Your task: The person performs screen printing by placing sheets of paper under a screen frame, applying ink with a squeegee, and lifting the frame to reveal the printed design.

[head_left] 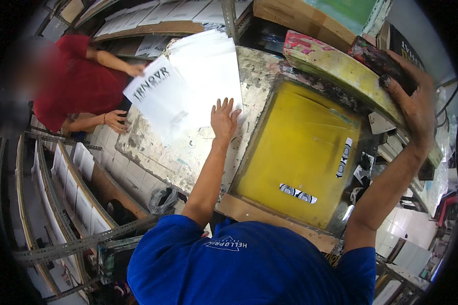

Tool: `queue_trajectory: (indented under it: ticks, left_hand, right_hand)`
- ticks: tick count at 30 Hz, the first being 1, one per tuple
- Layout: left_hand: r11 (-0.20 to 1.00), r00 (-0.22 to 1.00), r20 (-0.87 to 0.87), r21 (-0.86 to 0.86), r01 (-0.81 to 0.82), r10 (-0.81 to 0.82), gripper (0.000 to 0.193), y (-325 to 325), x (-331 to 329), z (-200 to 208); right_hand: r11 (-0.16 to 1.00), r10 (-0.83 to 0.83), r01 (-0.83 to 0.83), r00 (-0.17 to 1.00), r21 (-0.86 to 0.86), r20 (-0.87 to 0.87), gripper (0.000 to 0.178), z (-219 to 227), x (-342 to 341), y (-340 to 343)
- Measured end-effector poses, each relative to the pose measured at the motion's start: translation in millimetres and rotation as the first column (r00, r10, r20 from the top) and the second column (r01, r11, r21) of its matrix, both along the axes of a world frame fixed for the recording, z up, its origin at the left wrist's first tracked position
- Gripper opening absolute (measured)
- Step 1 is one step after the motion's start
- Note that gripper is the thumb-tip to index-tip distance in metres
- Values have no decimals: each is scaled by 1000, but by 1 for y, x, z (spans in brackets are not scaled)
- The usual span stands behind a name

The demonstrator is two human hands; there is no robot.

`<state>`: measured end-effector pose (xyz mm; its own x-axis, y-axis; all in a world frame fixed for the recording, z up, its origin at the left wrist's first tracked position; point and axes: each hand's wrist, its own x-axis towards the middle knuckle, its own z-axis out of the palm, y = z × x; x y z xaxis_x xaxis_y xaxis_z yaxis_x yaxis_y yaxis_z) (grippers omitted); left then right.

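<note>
My left hand [224,119] lies on the lower right edge of a stack of white sheets [208,66], fingers spread. Beside it, to the right, is a silk-screen printing frame with yellow mesh [285,152]; two strips of dark ring patterns show on the mesh. At the upper right my right hand [411,96] is closed around a dark, ink-stained bar [374,57], the dark-smudged thumb on the near side. Its fingers are partly hidden. Just in front of that bar runs a thick yellow-green, paint-stained beam [341,76].
Across the table [152,157], a person in a red shirt [86,81] holds a printed white sheet [158,86]. Racks with sheets [71,188] stand at the lower left, shelves [152,28] at the back. A cardboard box [305,20] sits beyond the frame.
</note>
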<state>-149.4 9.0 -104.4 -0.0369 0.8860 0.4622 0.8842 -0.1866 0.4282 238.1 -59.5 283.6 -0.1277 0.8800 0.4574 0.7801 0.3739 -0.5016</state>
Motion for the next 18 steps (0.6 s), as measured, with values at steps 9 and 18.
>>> queue_trajectory:
  ticks: [9,18]
  left_hand:
    - [986,983,86,-52,-161,165,12,18,13,-9]
    - [847,903,105,-315,428,-417,48,-64,52,44]
  right_hand:
    - [998,23,-23,1000,53,2,46,-2,1,0]
    - [998,-47,44,995,38,91,50,-10,13,8]
